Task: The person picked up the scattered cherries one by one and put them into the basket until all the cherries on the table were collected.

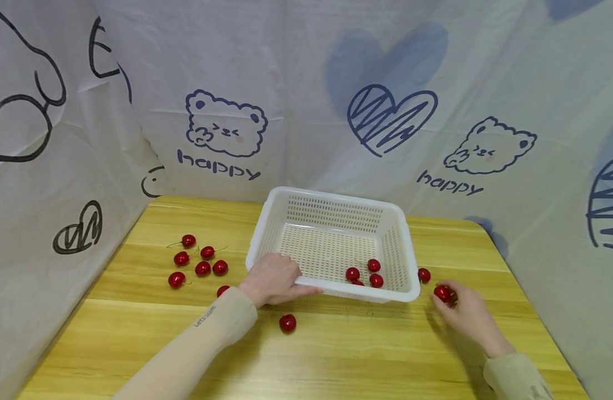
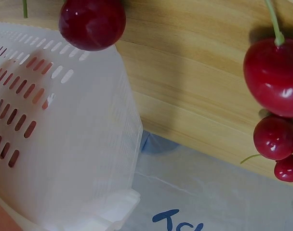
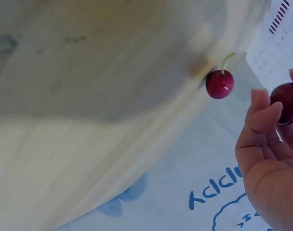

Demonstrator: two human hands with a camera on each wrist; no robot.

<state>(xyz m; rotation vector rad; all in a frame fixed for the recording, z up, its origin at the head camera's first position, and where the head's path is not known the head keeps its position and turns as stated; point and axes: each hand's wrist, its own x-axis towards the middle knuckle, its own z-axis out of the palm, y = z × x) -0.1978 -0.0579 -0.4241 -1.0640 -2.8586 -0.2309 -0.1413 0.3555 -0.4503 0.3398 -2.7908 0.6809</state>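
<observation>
A white perforated plastic basket (image 1: 331, 289) stands on the table with several red cherries (image 1: 373, 265) in its near right corner. My left hand (image 1: 274, 278) grips the basket's near rim at the left, the fingers over the edge; in the left wrist view the basket's side wall (image 2: 98, 130) fills the left. To the right of the basket, my right hand (image 1: 463, 314) pinches a cherry (image 3: 287, 102) between thumb and fingers, over the table. Another cherry (image 1: 423, 275) lies on the table beside the basket's right wall; the right wrist view shows a cherry with a green stem (image 3: 219, 84).
Several loose cherries (image 1: 202, 268) lie in a group left of the basket. One cherry (image 1: 223, 290) is partly hidden by the left wrist, and another (image 1: 287, 323) lies in front of the basket. Printed cloth (image 1: 306, 111) hangs around the wooden table (image 1: 346, 355).
</observation>
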